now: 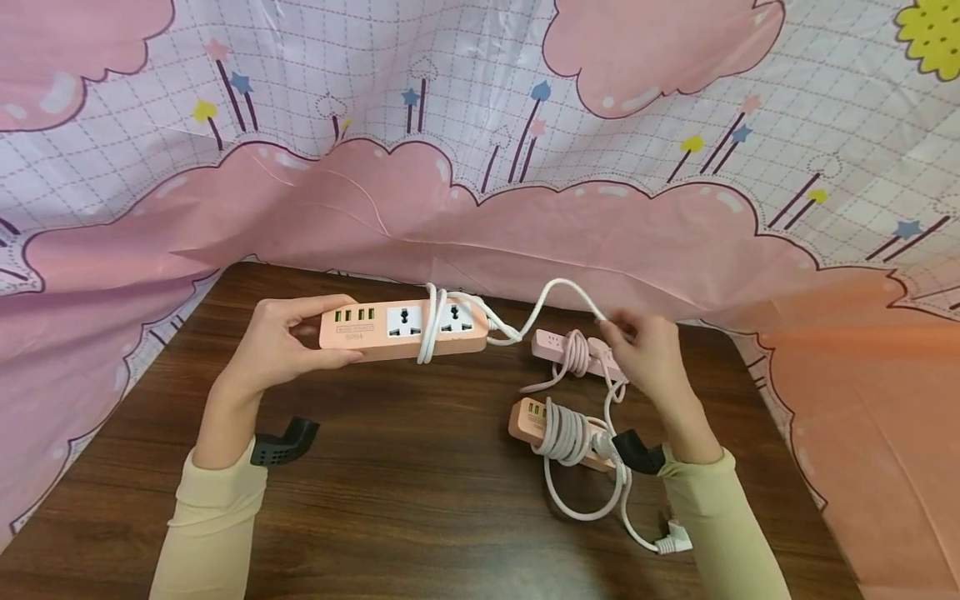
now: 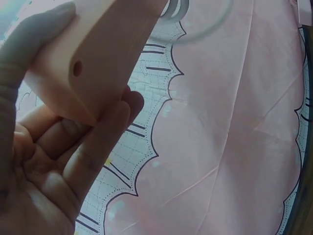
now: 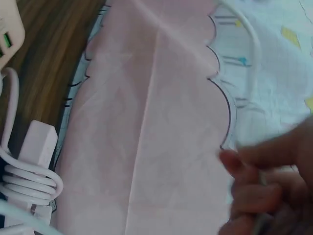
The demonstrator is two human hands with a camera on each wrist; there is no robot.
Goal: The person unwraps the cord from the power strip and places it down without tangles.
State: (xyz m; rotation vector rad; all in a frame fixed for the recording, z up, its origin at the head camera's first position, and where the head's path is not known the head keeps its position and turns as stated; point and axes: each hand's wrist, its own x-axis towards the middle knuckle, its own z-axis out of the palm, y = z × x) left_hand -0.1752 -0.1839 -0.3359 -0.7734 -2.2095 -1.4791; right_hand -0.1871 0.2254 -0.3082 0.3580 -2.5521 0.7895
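My left hand (image 1: 277, 342) grips the left end of a peach power strip (image 1: 375, 335), thumb on the near side and fingers on the far side. The strip is raised above the table, its sockets and USB ports facing me. A few loops of white cord (image 1: 431, 329) go round its right half. From there the cord arches up to my right hand (image 1: 651, 354), which pinches it between thumb and fingers. In the left wrist view, the strip's end face (image 2: 83, 73) shows a small round hole. The right wrist view has the right hand's curled fingers (image 3: 257, 196), blurred.
Below my right hand lies a pink power strip (image 1: 550, 344) wrapped in its cord. Nearer me is another peach strip (image 1: 527, 421), thickly wound with white cord, its plug (image 1: 675, 538) near my right sleeve. Patterned pink and white sheeting (image 1: 480, 225) hangs behind the dark wooden table (image 1: 390, 500).
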